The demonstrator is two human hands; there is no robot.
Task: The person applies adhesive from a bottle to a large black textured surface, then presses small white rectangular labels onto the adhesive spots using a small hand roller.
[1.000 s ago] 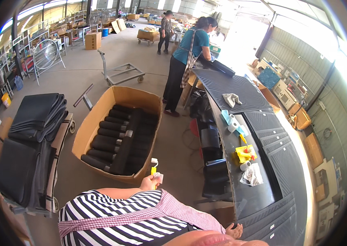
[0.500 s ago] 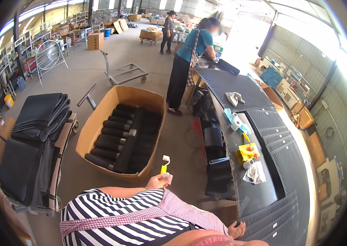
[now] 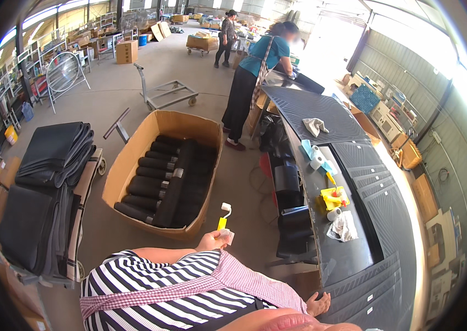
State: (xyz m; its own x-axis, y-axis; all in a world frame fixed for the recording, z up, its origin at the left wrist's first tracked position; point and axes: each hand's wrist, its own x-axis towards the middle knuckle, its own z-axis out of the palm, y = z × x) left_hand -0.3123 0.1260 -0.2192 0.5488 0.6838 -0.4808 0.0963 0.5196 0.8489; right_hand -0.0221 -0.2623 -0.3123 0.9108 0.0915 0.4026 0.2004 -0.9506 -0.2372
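Note:
In front of my body, my left hand (image 3: 213, 241) grips a small paint roller (image 3: 222, 223) by its yellow handle, its white roller head pointing up. A pale piece of paper or cloth (image 3: 226, 236) is held in the same fingers. My right hand (image 3: 318, 304) is at the near left edge of the worktable, fingers apart and holding nothing. Beside it lie overlapping black ribbed mats (image 3: 366, 292). Farther up the table sit a yellow tray (image 3: 329, 198), white paper rolls (image 3: 316, 161), a crumpled white wrapper (image 3: 344, 228) and a grey cloth (image 3: 314, 126).
A big cardboard box (image 3: 113, 182) of rolled black mats stands ahead of me. Left of it, folded black sheets (image 3: 29, 215) are stacked on a cart. Beyond are a grey trolley (image 3: 173, 96) and a person in a teal top (image 3: 253, 66) bending over the table's far end.
My left hand still holds the roller and paper, almost unmoved. My right hand has risen slightly beside the table edge. The person in teal bends lower over the table.

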